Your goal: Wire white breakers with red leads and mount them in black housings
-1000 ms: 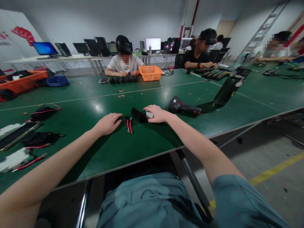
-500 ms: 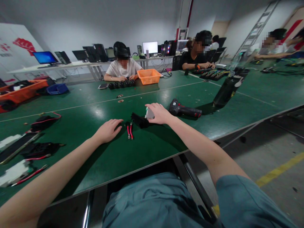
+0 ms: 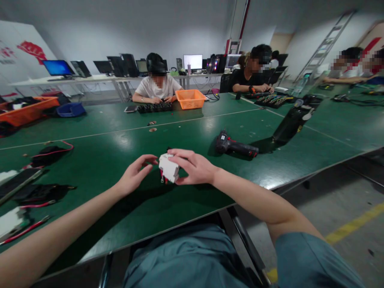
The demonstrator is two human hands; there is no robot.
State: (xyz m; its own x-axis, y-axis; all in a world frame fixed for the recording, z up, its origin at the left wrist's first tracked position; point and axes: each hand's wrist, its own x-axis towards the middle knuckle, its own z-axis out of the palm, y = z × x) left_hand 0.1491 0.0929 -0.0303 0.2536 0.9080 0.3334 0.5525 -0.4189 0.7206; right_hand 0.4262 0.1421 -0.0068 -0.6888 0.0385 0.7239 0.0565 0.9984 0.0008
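My right hand (image 3: 196,168) holds a white circuit breaker (image 3: 168,168), a plastic block with a stepped edge, tilted above the table. Fingers and thumb grip its right side. My left hand (image 3: 136,175) is open just left of the breaker, its fingers curved toward it, and nothing shows in its grasp. Short red wires (image 3: 162,176) with metal lugs lie under the breaker, mostly hidden by it. A small bit of something black shows behind the breaker's top edge. To the right of my right hand a cordless drill (image 3: 237,147) lies on its side.
A dark bottle (image 3: 295,120) stands on the green table (image 3: 126,214) at right. Black parts with red wires (image 3: 45,192) and another white block (image 3: 12,222) lie at left. Across the table are an orange basket (image 3: 190,100), a blue tray (image 3: 71,109) and people working.
My right hand has moved left and nearer me, bringing the white breaker over the red wires. My left hand has lifted slightly, its fingers now more curved.
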